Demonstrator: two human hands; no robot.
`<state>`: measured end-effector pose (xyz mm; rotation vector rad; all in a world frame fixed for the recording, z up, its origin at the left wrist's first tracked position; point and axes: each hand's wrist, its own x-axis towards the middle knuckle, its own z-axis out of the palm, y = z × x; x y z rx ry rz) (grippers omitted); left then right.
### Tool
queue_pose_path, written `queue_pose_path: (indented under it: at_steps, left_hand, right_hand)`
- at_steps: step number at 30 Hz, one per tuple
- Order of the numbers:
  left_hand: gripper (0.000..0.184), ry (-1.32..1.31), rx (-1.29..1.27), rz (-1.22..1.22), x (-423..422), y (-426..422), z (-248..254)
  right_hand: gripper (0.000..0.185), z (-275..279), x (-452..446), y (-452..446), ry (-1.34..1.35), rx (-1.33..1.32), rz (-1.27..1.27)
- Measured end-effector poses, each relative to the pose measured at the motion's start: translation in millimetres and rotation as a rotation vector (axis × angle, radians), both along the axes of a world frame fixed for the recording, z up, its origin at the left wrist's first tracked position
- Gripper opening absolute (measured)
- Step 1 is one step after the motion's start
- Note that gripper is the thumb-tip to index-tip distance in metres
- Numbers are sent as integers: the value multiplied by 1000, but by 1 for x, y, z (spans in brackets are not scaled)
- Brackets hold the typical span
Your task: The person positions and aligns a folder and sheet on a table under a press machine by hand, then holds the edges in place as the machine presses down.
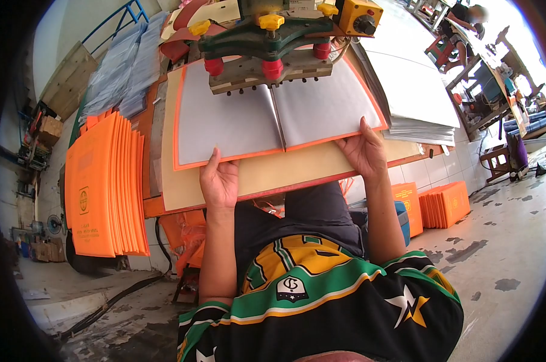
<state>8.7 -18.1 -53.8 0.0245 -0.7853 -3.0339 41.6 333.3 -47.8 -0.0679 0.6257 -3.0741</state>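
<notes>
Worn grey floor (496, 253) with dark flaking patches spreads around a table (154, 207) with a brown wooden edge. At its near side the fingers of both hands are closed in a pinch: the left hand (221, 181) grips the near edge of a flat-opened orange cover lined with pale grey plastic (327, 102), toward its left side, and the right hand (366, 149) grips close to the near right corner, thumbs uppermost. The cover lies above a tan rectangular board (273, 174), its far part running beneath a green metal press head (230, 45) that carries a wooden bar (303, 67) with short black pegs; whether the bar touches the plastic cannot be told. Since the left grip sits farther in from its corner than the right, an uneven pull could skew the cover under the bar, and pushing the hands together might buckle it along the dark central fold (277, 123). Fingers reaching in farther would risk a pinch if the head came down. Farther out, a leaning bundle of orange printed folders (104, 187) and a heap of clear plastic sleeves (119, 66) stand left, a thick stack of white sheets (411, 78) right; a careless elbow could topple the bundle.
</notes>
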Motion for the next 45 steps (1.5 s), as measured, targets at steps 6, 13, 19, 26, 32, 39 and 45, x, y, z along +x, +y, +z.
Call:
queue_pose_path:
  at_steps: [6,13,19,26,32,39,45]
  left_hand:
    - [36,10,10,1,2,2,5]
    - [38,35,9,-6,2,3,7]
    - [37,36,3,8,1,3,4]
    - [35,19,37,-15,-1,-1,0]
    - [37,16,67,-35,-1,-4,-2]
    - [45,-5,89,-81,-1,-6,-2]
    - [47,-39,94,-86,-2,-9,-6]
  right_hand:
    - [51,0,0,-1,-4,10,-16]
    - [52,3,0,-2,-4,40,-49]
    - [46,2,1,-2,-16,52,-48]
    - [40,-4,0,2,-6,8,-26]
    - [37,-10,-1,5,40,-64,12]
    - [38,-6,0,1,74,-32,46]
    - [37,-9,-1,2,52,-14,45]
